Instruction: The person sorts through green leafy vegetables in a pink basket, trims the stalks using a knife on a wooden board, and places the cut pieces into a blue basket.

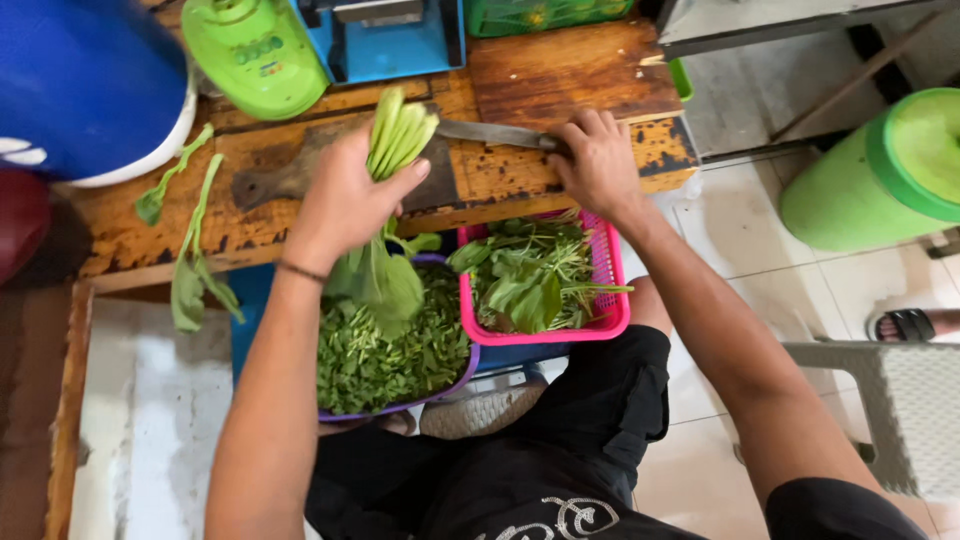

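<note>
My left hand (345, 200) grips a bunch of leafy greens (395, 135), pale stalks pointing up over a dark wooden cutting board (280, 175), leaves hanging down toward a purple bowl (460, 385) full of chopped greens. My right hand (598, 160) is closed on the handle of a knife (490, 133) whose blade lies flat on the worn wooden table (560, 75), tip pointing at the stalks. A pink basket (607, 270) of whole leafy greens sits below the table edge, under my right wrist.
Loose green leaves (190, 250) lie at the table's left. A green appliance (255, 50), a blue box (390, 40) and a blue-and-white container (85, 90) stand at the back. A green bin (890, 170) and a grey woven stool (900, 410) are at the right, near another person's sandalled foot (910, 322).
</note>
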